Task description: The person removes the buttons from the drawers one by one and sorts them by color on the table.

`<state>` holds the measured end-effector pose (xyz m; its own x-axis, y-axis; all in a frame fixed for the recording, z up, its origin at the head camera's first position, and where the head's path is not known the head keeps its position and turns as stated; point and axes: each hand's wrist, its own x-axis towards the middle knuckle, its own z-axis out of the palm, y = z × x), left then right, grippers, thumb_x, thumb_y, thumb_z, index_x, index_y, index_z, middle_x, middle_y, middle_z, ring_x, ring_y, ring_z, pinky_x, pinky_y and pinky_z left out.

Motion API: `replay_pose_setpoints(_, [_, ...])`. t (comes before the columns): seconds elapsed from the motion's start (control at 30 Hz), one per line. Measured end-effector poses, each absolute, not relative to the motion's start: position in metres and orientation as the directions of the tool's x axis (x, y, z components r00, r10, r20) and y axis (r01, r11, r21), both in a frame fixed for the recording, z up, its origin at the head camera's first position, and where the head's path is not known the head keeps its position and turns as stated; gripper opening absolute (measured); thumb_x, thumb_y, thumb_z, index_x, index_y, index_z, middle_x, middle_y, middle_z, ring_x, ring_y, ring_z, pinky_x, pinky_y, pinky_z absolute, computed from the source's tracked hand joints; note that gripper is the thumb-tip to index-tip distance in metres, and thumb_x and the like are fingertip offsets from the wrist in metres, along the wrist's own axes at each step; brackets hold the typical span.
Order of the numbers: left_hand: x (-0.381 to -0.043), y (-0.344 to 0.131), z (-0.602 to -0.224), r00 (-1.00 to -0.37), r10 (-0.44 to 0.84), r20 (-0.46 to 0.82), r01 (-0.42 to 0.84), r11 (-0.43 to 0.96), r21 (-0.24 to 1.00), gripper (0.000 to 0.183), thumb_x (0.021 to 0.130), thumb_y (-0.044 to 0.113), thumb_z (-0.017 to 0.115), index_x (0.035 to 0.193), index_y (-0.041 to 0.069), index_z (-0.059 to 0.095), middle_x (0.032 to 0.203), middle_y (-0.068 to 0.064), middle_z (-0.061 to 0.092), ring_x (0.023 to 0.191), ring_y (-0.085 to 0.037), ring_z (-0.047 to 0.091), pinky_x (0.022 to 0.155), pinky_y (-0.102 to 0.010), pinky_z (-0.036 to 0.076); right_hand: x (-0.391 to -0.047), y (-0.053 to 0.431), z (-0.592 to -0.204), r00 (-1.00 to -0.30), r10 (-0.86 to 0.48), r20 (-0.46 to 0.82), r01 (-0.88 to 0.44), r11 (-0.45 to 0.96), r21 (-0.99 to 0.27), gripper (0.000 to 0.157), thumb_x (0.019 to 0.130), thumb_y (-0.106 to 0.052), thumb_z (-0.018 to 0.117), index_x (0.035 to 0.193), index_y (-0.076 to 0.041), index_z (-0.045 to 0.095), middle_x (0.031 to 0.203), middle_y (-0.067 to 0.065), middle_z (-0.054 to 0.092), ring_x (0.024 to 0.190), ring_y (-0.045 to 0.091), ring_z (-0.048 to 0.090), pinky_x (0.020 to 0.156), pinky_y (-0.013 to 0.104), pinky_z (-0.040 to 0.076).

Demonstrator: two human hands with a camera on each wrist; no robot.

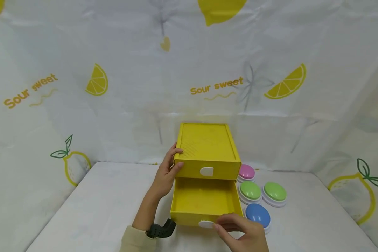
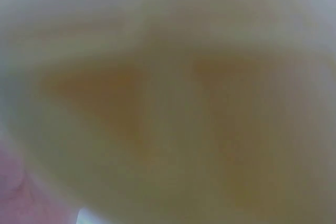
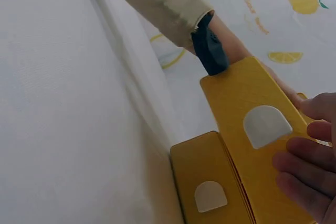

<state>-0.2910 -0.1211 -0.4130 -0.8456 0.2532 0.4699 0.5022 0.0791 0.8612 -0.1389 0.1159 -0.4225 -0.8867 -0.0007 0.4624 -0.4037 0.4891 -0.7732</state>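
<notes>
A yellow two-drawer box (image 1: 208, 141) stands in the middle of the table in the head view. Its upper drawer, with a white tab handle (image 1: 207, 171), is in. The lower drawer (image 1: 204, 196) is pulled out toward me, and its bare yellow floor shows. My left hand (image 1: 164, 175) grips the box's upper left front corner, thumb at the front and fingers along the side and top edge. My right hand (image 1: 240, 231) is at the lower drawer's front, fingertips beside its white handle (image 3: 268, 127), which shows uncovered in the right wrist view. Its fingers are loosely bent with nothing between them.
Several round domed buttons on white bases sit close to the box's right side: a pink one (image 1: 247, 171), a green one (image 1: 250, 190), another green one (image 1: 274, 191) and a blue one (image 1: 257, 214). Lemon-printed cloth (image 1: 138, 105) hangs behind. The left wrist view is blurred.
</notes>
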Motion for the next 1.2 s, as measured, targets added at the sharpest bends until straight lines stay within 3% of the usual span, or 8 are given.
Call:
replay_pose_setpoints(0.17, [-0.291, -0.121, -0.413, -0.845, 0.254, 0.470, 0.502, 0.074, 0.862, 0.033, 0.108, 0.020, 0.049, 0.140, 0.020, 0.043, 0.172, 0.002, 0.010, 0.155, -0.032, 0.026, 0.117, -0.058, 0.038, -0.143, 0.105, -0.429, -0.909, -0.040, 0.416, -0.353, 0.607, -0.712, 0.016, 0.075, -0.021, 0.090, 0.082, -0.023, 0.076, 0.075, -0.014, 0.076, 0.066, -0.008, 0.065, 0.062, 0.017, 0.057])
replay_pose_setpoints(0.4, [-0.290, -0.122, -0.411, -0.849, 0.245, 0.467, 0.497, 0.076, 0.864, 0.033, 0.108, 0.020, 0.050, 0.139, 0.020, 0.043, 0.172, 0.002, 0.011, 0.155, -0.032, 0.028, 0.118, -0.057, 0.037, -0.156, 0.096, -0.435, -0.785, -0.042, 0.618, -0.442, 0.737, -0.511, 0.025, 0.066, -0.016, 0.094, 0.074, -0.023, 0.072, 0.068, -0.016, 0.073, 0.060, -0.013, 0.061, 0.057, 0.011, 0.053])
replay_pose_setpoints(0.73, [-0.291, -0.122, -0.412, -0.858, 0.247, 0.451, 0.480, 0.073, 0.874, 0.033, 0.107, 0.021, 0.050, 0.139, 0.019, 0.044, 0.172, 0.001, 0.012, 0.156, -0.032, 0.025, 0.119, -0.055, 0.035, -0.196, 0.097, -0.440, -0.739, -0.038, 0.672, -0.446, 0.775, -0.447, 0.021, 0.075, -0.015, 0.089, 0.084, -0.020, 0.072, 0.073, -0.012, 0.075, 0.064, -0.002, 0.068, 0.059, 0.016, 0.054])
replay_pose_setpoints(0.97, [-0.289, -0.122, -0.411, -0.856, 0.253, 0.450, 0.481, 0.074, 0.874, 0.033, 0.107, 0.022, 0.051, 0.140, 0.020, 0.044, 0.172, 0.000, 0.011, 0.157, -0.032, 0.021, 0.121, -0.058, 0.031, -0.222, 0.098, -0.441, -0.777, -0.014, 0.630, -0.412, 0.768, -0.490, 0.015, 0.081, -0.014, 0.084, 0.089, -0.018, 0.072, 0.077, -0.006, 0.076, 0.067, 0.007, 0.071, 0.061, 0.020, 0.056])
replay_pose_setpoints(1.2, [-0.290, -0.123, -0.412, -0.855, 0.250, 0.455, 0.487, 0.083, 0.870, 0.033, 0.107, 0.022, 0.050, 0.140, 0.021, 0.044, 0.172, 0.000, 0.011, 0.158, -0.032, 0.020, 0.122, -0.060, 0.028, -0.234, 0.096, -0.445, -0.844, 0.032, 0.536, -0.384, 0.661, -0.644, 0.015, 0.083, -0.015, 0.084, 0.091, -0.014, 0.072, 0.077, -0.003, 0.076, 0.068, 0.009, 0.071, 0.063, 0.018, 0.058])
